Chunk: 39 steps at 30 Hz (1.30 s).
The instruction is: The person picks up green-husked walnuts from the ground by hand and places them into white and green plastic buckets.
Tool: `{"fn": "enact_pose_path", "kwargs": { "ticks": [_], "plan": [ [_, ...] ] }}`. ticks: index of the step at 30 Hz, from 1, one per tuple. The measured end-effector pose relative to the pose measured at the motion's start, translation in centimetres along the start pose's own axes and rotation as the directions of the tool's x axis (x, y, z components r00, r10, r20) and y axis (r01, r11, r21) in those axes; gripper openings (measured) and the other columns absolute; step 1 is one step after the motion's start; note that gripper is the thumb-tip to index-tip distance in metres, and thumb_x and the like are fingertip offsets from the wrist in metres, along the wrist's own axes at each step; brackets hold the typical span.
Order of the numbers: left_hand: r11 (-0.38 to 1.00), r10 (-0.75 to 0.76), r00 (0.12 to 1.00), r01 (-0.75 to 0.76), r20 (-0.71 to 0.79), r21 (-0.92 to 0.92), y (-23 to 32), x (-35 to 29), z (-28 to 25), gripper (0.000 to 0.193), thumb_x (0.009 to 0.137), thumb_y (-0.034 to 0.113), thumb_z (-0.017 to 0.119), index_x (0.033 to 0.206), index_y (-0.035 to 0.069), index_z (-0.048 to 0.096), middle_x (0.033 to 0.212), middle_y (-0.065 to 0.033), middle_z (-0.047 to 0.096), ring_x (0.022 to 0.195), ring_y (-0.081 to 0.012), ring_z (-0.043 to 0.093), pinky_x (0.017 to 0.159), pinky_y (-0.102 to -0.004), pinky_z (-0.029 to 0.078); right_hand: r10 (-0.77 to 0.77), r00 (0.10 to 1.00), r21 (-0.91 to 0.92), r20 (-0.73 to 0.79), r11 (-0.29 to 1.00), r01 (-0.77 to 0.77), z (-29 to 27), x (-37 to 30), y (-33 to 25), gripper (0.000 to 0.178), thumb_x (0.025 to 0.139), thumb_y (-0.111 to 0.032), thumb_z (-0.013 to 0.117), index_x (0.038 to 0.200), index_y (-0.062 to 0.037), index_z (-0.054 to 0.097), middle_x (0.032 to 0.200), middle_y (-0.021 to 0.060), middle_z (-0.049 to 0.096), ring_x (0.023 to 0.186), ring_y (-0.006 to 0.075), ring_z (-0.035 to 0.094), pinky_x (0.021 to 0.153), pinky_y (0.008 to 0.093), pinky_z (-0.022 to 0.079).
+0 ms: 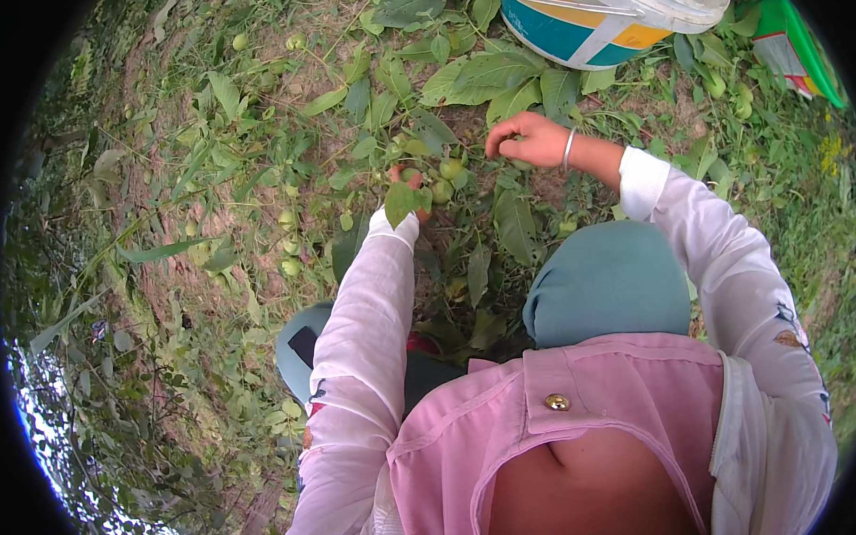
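My right hand, a thin bracelet on its wrist, is curled over the leafy branch lying on the ground, fingers closed on a small green fruit that barely shows beneath them. My left hand reaches into the same foliage a little to the left. A leaf covers most of it, so its grip is hidden. Round green fruits sit just right of its fingers, between the two hands. Both arms wear pale pink sleeves.
A white bucket with teal and yellow bands stands just beyond the right hand. A green bag lies at the far right. More green fruits are scattered on bare soil to the left. My teal-clad knees are below the hands.
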<state>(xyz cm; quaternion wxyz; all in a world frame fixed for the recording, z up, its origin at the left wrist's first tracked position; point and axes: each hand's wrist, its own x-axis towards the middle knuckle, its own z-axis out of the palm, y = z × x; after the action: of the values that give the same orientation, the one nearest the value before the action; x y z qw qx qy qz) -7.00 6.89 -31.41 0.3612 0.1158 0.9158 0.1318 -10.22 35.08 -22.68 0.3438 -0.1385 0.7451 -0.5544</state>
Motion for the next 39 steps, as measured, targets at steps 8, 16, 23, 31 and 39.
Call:
{"fn": "enact_pose_path", "kwargs": {
  "ticks": [8,16,23,31,39],
  "plan": [
    [0.987,0.086,0.97,-0.051,-0.229,0.154,-6.3,-2.9,3.3,0.049,0.054,0.017,0.067,0.1,0.019,0.052,0.091,-0.0119,0.048,0.087,-0.0363,0.048,0.075,-0.0397,0.043,0.218,0.934,-0.817,0.282,0.565,0.115,9.5,7.9,-2.4,0.05,0.068,-0.017,0.057,0.116,-0.0166,0.046,0.124,0.0085,0.036,0.093,0.0293,0.055,0.079,0.0382,0.045],
    [0.987,-0.079,0.976,0.048,-0.203,-0.152,0.0,-4.6,-1.0,0.045,0.05,0.021,0.069,0.089,0.016,0.048,0.081,-0.0151,0.05,0.077,-0.0352,0.051,0.067,-0.0404,0.043,0.185,0.975,-0.762,0.125,0.647,-0.025,9.8,6.7,0.4,0.044,0.069,-0.012,0.057,0.112,-0.0173,0.049,0.12,0.0076,0.039,0.096,0.0292,0.054,0.077,0.04,0.045],
    [0.487,-0.076,0.946,0.312,0.316,-0.816,5.0,-8.5,-15.3,0.035,0.067,0.006,0.051,0.098,0.017,0.04,0.088,-0.0043,0.048,0.079,-0.0165,0.051,0.062,-0.0299,0.047,0.012,0.999,0.241,-0.042,0.97,-0.001,6.4,2.9,2.0,0.045,0.073,-0.01,0.055,0.116,-0.0183,0.045,0.109,0.0095,0.049,0.099,0.0248,0.052,0.075,0.0353,0.045],
    [-0.213,0.301,0.953,0.028,-0.039,-0.977,5.0,-15.7,-20.3,0.033,0.075,0.011,0.046,0.108,0.008,0.038,0.104,-0.0139,0.049,0.094,-0.0272,0.053,0.072,-0.0332,0.049,-0.178,0.931,0.814,0.32,0.554,-0.174,1.9,0.1,-9.0,0.067,0.076,-0.012,0.052,0.133,-0.0194,0.017,0.119,0.0139,0.043,0.084,0.0301,0.059,0.051,0.0268,0.049],
    [-0.412,0.299,0.952,0.064,-0.068,-0.909,3.4,-15.6,-20.7,0.022,0.083,0.024,0.045,0.094,0.005,0.049,0.085,-0.0131,0.055,0.071,-0.0206,0.056,0.056,-0.0269,0.049,-0.29,0.9,0.879,0.326,0.444,-0.175,0.9,1.6,-15.9,0.051,0.086,-0.039,0.042,0.128,-0.0172,0.026,0.123,0.0196,0.036,0.088,0.0354,0.056,0.047,0.0282,0.051]
  ]
}}
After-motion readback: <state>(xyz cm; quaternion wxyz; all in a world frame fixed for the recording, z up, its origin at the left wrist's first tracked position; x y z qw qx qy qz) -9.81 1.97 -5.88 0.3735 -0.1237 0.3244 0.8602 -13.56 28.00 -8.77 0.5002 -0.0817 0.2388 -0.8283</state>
